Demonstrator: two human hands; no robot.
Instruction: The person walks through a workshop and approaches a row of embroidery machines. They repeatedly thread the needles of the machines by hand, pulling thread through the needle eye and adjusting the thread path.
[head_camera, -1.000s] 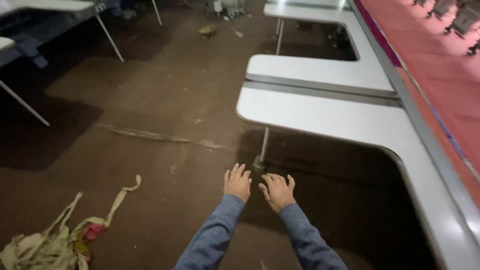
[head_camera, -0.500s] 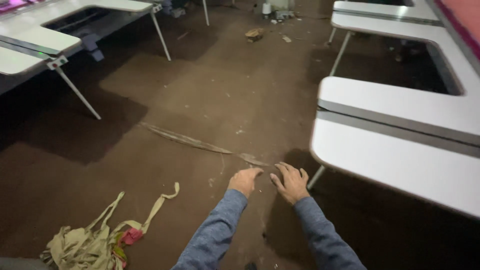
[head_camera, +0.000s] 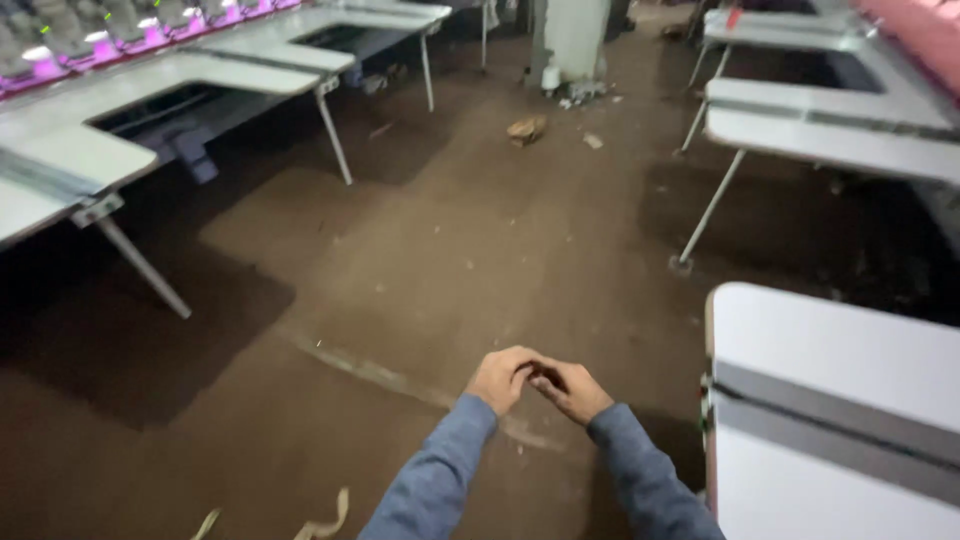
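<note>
While our left hand (head_camera: 503, 377) curls loosely, fingertips meeting our right hand (head_camera: 571, 389) and holding nothing we can see, the white table (head_camera: 840, 350) lies just rightward.

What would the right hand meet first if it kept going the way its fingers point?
The left hand: the right hand points leftward, fingertips already at it. Whether they touch is unclear.

Brown dirt floor (head_camera: 450, 260), worn and uneven. A pale strip (head_camera: 400, 378) lies across it near the middle. A tan scrap of rubbish (head_camera: 527, 128) sits toward the far end, with small white litter (head_camera: 592, 141) just beside it. Two cloth strips (head_camera: 325, 520) lie at the near edge. White tables (head_camera: 840, 360) stand along both sides on thin metal legs (head_camera: 708, 212).
</note>
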